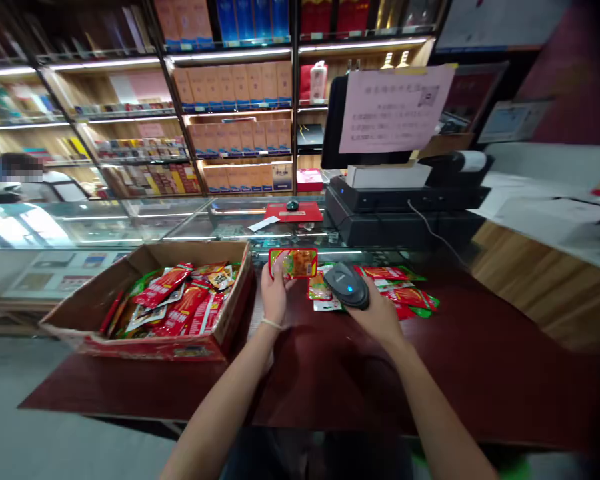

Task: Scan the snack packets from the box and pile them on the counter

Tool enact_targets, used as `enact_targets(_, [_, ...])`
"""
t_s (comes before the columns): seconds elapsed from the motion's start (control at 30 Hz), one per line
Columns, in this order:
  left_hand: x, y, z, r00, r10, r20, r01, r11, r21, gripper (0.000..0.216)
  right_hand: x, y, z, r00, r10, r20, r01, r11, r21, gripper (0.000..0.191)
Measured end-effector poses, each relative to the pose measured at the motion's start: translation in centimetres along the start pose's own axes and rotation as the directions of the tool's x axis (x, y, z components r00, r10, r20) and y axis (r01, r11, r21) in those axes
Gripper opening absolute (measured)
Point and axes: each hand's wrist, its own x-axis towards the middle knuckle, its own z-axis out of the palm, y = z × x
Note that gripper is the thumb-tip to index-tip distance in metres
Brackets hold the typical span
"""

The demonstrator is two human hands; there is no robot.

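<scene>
My left hand (274,293) is closed on a red-edged snack packet (300,263), held up above the dark red counter with a barcode patch at its lower right. In my right hand (377,317) is a dark grey barcode scanner (347,285) with a lit blue light, its head pointing left toward the packet. Under and beyond the scanner lie several red and green snack packets (410,297) spread on the counter. To the left of my left hand stands an open cardboard box (155,348), filled with loose red, green and white packets (185,300).
A monitor with a pink paper sign (395,110) stands on a black cash drawer (360,223), beside a receipt printer (460,170). A mouse (293,205) rests on a red mat (307,213). Behind are stocked shelves. At far left, a person (25,177) is partly visible.
</scene>
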Motion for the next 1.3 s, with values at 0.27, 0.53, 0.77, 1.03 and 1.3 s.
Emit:
enact_targets(0.27, [1.3,-8.2,-3.3,0.986,-0.152,-0.072,0.146,0.986,-0.08,0.033,-1.4,3.1,2.0,0.972,-0.108,0.211,0.162,0.953,-0.258,0.054])
enact_targets(0.53, [2.0,-8.6,-3.7,0.983,-0.143,-0.117,0.141,0.99,-0.021,0.034,-2.1,3.7,2.3,0.945,-0.153,0.288,0.232,0.936,-0.266,0.039])
enact_targets(0.77, [1.9,-8.9,-4.0,0.96,0.089,0.267,-0.233,0.783,0.576,0.029,-1.9,4.4,2.4,0.978,-0.178,0.113,0.203,0.939,-0.279,0.038])
enact_targets(1.03, [1.8,-10.2,-4.3,0.865,-0.182,0.467,-0.299,0.561,0.772,0.06,-1.7,5.0,1.7,0.997,-0.069,0.023,0.072,0.973,-0.219,0.041])
enact_targets(1.3, [0.3,-7.0,-2.6,0.953,0.1,0.285,-0.263,0.74,0.619,0.027,-1.7,4.7,1.7,0.999,-0.012,-0.052,-0.004,0.958,-0.288,0.043])
